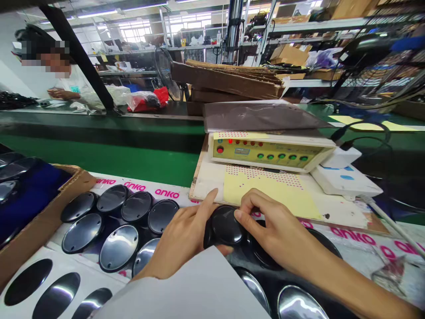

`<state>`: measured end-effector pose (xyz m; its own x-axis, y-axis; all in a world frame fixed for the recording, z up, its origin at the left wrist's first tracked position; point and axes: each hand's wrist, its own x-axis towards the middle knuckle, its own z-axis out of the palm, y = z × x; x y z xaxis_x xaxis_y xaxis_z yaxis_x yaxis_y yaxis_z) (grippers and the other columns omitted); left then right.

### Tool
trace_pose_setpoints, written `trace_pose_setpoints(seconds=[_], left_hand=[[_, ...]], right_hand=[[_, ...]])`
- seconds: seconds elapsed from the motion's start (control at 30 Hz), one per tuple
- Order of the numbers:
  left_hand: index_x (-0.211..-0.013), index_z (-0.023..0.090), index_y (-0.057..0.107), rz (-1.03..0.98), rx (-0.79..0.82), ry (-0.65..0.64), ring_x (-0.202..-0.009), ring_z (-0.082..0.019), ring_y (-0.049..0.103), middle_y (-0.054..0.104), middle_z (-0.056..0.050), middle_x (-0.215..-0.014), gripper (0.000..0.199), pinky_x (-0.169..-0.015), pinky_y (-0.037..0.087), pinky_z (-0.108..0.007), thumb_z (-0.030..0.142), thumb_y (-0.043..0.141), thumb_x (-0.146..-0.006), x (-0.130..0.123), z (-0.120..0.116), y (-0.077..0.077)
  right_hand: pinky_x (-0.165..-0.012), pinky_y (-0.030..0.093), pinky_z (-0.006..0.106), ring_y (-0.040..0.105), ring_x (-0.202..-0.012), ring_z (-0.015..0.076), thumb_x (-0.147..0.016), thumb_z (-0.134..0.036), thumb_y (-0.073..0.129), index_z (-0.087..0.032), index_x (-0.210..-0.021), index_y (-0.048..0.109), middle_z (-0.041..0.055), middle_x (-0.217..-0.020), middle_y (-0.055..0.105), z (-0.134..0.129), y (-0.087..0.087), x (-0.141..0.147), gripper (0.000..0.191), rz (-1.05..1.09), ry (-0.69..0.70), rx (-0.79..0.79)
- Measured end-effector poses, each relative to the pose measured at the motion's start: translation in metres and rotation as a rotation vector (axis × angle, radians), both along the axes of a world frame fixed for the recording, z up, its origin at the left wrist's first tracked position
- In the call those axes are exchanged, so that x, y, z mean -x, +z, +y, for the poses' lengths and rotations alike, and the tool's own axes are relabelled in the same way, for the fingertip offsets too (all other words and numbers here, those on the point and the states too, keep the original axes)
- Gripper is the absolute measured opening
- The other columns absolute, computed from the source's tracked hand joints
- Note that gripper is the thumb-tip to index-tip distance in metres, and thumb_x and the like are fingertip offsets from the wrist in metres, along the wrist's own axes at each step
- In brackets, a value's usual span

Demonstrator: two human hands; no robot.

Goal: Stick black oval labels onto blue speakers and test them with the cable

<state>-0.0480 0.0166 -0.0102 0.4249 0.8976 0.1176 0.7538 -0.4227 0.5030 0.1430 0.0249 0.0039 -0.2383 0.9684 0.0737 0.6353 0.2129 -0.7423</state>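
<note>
Nearest, a white sheet (195,292) juts into view. Just past it, a glossy black disc (227,228) sits between the hands: the left hand (182,237) closes round its left side, forefinger stretched upward, and the right hand (274,217) pinches the right rim between thumb and forefinger, though the exact contact seems partly hidden. It looks light, stiff, slippery and easily scratched, so best taken by the rim. Beyond stands a control box (265,153).

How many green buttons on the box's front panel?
5, in one row on the white box, left to right: first, second, third, fourth, fifth. None there looks hidden.
</note>
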Motion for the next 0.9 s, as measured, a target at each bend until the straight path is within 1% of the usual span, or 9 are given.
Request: trace_pose_setpoints(seconds=[0.13,0.3,0.4,0.47,0.53,0.63,0.67,0.8,0.9], left_hand=[[-0.145,0.026,0.016,0.072,-0.008,-0.01,-0.109,-0.023,0.058,0.063,-0.003,-0.12,0.086,-0.092,0.044,-0.035,0.036,0.067,-0.076,0.001,0.0,0.0],[-0.144,0.018,0.025,0.317,-0.239,-0.158,-0.109,-0.027,0.055,0.056,-0.012,-0.126,0.069,-0.086,0.046,-0.039,0.041,0.055,-0.085,-0.001,0.005,-0.007],[-0.142,0.024,0.032,0.477,-0.346,-0.248,-0.107,-0.03,0.055,0.053,-0.013,-0.127,0.061,-0.079,0.047,-0.04,0.042,0.051,-0.087,-0.003,0.008,-0.009],[-0.142,0.031,0.033,0.529,-0.384,-0.245,-0.104,-0.029,0.056,0.053,-0.012,-0.125,0.059,-0.078,0.047,-0.039,0.04,0.053,-0.087,-0.002,0.009,-0.012],[-0.14,0.039,0.033,0.545,-0.417,-0.222,-0.103,-0.027,0.056,0.053,-0.011,-0.124,0.056,-0.081,0.046,-0.039,0.037,0.054,-0.088,-0.001,0.01,-0.016],[-0.135,0.045,0.038,0.561,-0.443,-0.216,-0.101,-0.027,0.057,0.054,-0.01,-0.12,0.05,-0.082,0.046,-0.04,0.033,0.052,-0.089,0.001,0.013,-0.022],[-0.133,0.046,0.041,0.573,-0.449,-0.217,-0.1,-0.027,0.057,0.054,-0.01,-0.119,0.048,-0.083,0.046,-0.041,0.032,0.051,-0.089,0.0,0.013,-0.024],[-0.13,0.044,0.046,0.58,-0.447,-0.199,-0.108,-0.028,0.055,0.056,-0.01,-0.122,0.045,-0.091,0.043,-0.045,0.024,0.045,-0.09,-0.004,0.014,-0.023],[-0.134,0.039,0.045,0.531,-0.407,-0.125,-0.117,-0.031,0.051,0.048,-0.009,-0.136,0.046,-0.092,0.042,-0.047,0.026,0.044,-0.089,-0.003,0.016,-0.018]], right_hand=[[-0.057,0.035,0.027,0.046,-0.065,0.0145,-0.088,-0.018,0.045,-0.021,-0.071,0.042,0.0002,-0.073,0.05,0.0,-0.001,-0.001,0.018,-0.062,0.019,-0.084],[-0.057,0.038,0.028,0.047,-0.065,0.0156,-0.088,-0.011,0.041,-0.02,-0.073,0.042,0.0033,-0.077,0.049,-0.003,-0.006,0.004,0.017,-0.187,0.105,-0.287],[-0.064,0.043,0.034,0.05,-0.072,0.0208,-0.087,-0.009,0.038,-0.016,-0.078,0.05,0.0077,-0.08,0.052,-0.007,0.001,0.008,0.016,-0.423,0.16,-0.433],[-0.07,0.045,0.036,0.053,-0.077,0.0221,-0.089,-0.012,0.039,-0.015,-0.082,0.055,0.0084,-0.084,0.055,-0.008,0.015,0.0,0.018,-0.534,0.182,-0.417],[-0.077,0.046,0.033,0.056,-0.086,0.0205,-0.093,-0.019,0.039,-0.016,-0.091,0.057,0.0075,-0.094,0.057,-0.009,0.034,-0.025,0.019,-0.578,0.085,-0.348],[-0.09,0.043,0.032,0.056,-0.101,0.0197,-0.095,-0.025,0.036,-0.019,-0.111,0.053,0.0074,-0.113,0.054,-0.016,0.059,-0.091,0.024,-0.735,-0.333,-0.212],[-0.092,0.043,0.037,0.055,-0.104,0.0232,-0.094,-0.024,0.037,-0.017,-0.114,0.053,0.0101,-0.116,0.053,-0.019,0.063,-0.117,0.026,-0.792,-0.45,-0.154],[-0.094,0.04,0.055,0.044,-0.119,0.0375,-0.079,-0.023,0.064,-0.013,-0.12,0.053,0.0171,-0.132,0.044,-0.023,0.047,-0.201,0.044,-0.876,-0.607,0.108],[-0.099,0.035,0.059,0.036,-0.127,0.0338,-0.084,-0.031,0.064,-0.02,-0.13,0.047,0.0106,-0.144,0.034,-0.014,0.028,-0.232,0.05,-0.857,-0.615,0.215]])
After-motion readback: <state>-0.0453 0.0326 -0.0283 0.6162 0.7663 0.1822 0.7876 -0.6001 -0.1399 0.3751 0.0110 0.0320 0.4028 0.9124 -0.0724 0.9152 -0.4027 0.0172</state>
